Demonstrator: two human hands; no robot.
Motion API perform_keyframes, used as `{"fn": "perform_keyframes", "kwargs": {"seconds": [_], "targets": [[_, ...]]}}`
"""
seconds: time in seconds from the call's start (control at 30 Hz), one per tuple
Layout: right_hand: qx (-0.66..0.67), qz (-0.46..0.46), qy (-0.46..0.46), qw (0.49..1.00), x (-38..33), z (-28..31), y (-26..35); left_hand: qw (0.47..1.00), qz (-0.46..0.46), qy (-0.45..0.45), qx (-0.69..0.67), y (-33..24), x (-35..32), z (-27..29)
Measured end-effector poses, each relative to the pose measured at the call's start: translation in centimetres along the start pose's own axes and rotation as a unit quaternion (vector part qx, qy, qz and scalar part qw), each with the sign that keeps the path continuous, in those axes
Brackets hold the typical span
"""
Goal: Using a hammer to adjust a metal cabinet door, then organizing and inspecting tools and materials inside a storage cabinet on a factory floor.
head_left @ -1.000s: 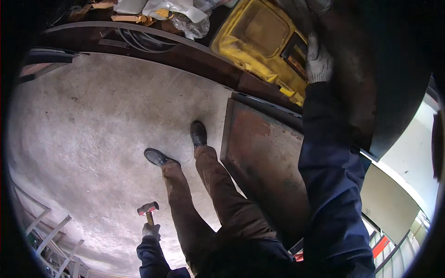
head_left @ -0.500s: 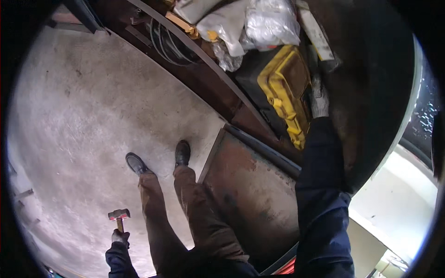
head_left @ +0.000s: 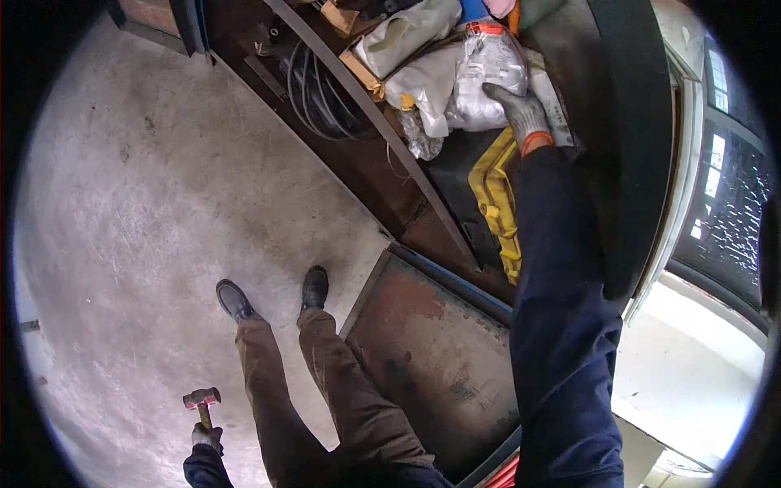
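My left hand (head_left: 207, 437), in a grey glove, is closed round the wooden handle of a sledgehammer (head_left: 202, 398). Its red-and-dark steel head points up, away from my hand, low at the left. My right hand (head_left: 525, 114), gloved in grey with an orange cuff, grips the near right side of a clear plastic bag (head_left: 486, 77). An orange strip shows at the bag's far end, but its contents are hard to make out. Just below the bag is a black toolbox with a yellow lid (head_left: 496, 191), partly covered by my right sleeve.
A curved steel rim (head_left: 382, 122) bounds the shelf, with coiled black cable (head_left: 313, 93) beside it. White cloth-like bundles (head_left: 407, 37) lie left of the bag. A rusty metal plate (head_left: 439, 325) is near my legs; a window (head_left: 728, 187) stands far right.
My right hand has moved from beside the toolbox up and left onto the plastic bag. The view has shifted a little. My left hand still holds the sledgehammer.
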State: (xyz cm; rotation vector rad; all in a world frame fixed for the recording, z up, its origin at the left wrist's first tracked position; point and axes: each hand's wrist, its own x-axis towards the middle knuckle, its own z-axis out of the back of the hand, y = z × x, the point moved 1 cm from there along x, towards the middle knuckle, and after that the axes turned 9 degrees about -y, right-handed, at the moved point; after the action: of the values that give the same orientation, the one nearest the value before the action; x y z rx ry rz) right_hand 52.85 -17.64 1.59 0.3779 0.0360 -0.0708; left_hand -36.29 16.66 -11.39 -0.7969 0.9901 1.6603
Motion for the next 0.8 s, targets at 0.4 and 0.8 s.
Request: {"fn": "perform_keyframes", "kwargs": {"seconds": [0.4,0.8], "targets": [[0.424,0.087,-0.032,0.901,-3.0,2.5,6.4,1.0,-0.005,0.008,0.009,-0.2,0.0,1.8],[-0.07,0.306,-0.081,0.946,-9.1,1.1,4.2,0.999,0.003,-0.014,0.043,-1.5,0.5,2.5]]}}
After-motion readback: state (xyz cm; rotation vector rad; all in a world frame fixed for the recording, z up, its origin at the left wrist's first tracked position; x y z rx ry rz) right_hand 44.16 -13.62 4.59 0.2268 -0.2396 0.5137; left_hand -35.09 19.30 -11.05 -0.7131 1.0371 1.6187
